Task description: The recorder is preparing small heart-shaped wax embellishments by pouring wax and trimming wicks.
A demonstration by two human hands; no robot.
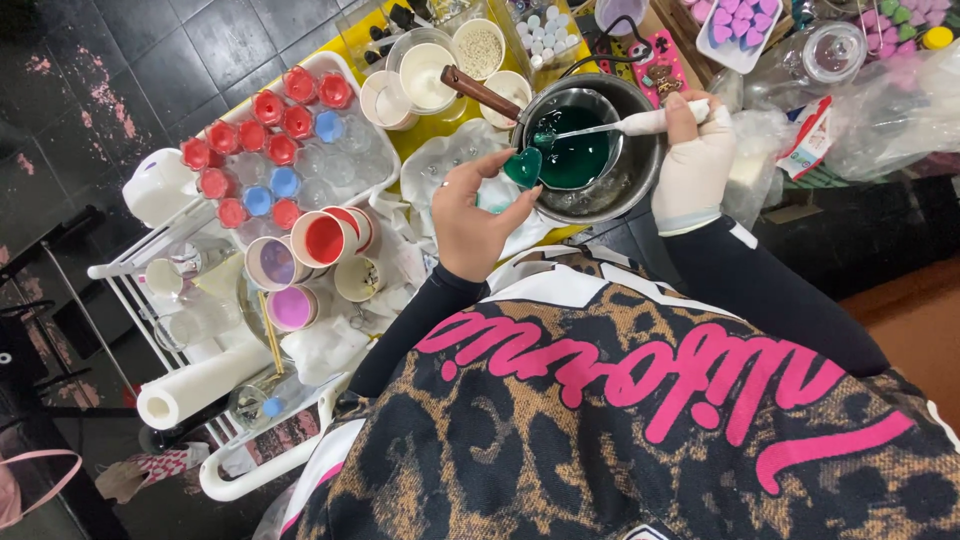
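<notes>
I see left hand [478,215] pinching teal heart [523,166] | right hand [692,160] fingers gripping spoon [610,126] over green-filled pot [590,150] | I'd keep heart level, drip slowly.

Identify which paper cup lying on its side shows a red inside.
The red-lined paper cup, uppermost of the tipped cups; the two cups below show purple and pink insides.

Upper centre of the frame: our left hand [470,215] pinches a teal heart [522,166]; our right hand [693,160] holds a stirrer [600,127] in a metal pot [640,165] of green liquid [578,155].
</notes>
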